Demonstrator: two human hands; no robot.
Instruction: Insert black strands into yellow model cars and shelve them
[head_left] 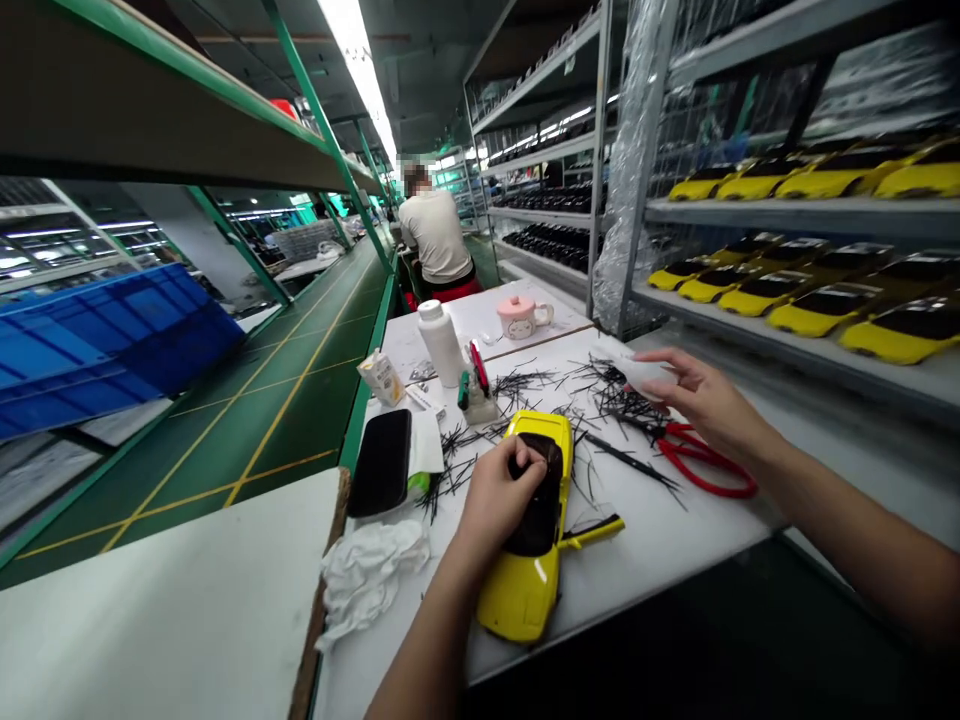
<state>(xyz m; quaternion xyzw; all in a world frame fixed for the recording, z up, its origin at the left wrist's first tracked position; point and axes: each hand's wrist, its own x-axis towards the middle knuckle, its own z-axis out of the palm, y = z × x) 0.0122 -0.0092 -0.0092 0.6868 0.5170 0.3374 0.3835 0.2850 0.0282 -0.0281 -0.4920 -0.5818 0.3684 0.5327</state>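
Note:
A yellow model car (517,600) lies on the white worktable, one door (592,533) swung out to the right. Over its dark windows rests my left hand (506,485), fingers curled in a pinch; whatever may be between the fingertips is hidden. My right hand (697,395) is raised at the right, its thumb and fingers closed around a whitish, translucent object (643,378) that tapers to the left; blur hides its exact kind. Below that hand lie red-handled scissors (705,465) and a slim black tool (630,460). Thin black strips (525,382) are scattered around the car.
A white bottle (441,345), a holder with red and green tools (476,390), a pink lidded mug (519,318), a black phone (381,462) and crumpled tissue (375,570) stand or lie about. Shelves of yellow cars (817,300) line the right. A person (441,235) sits ahead beside a green conveyor (277,420).

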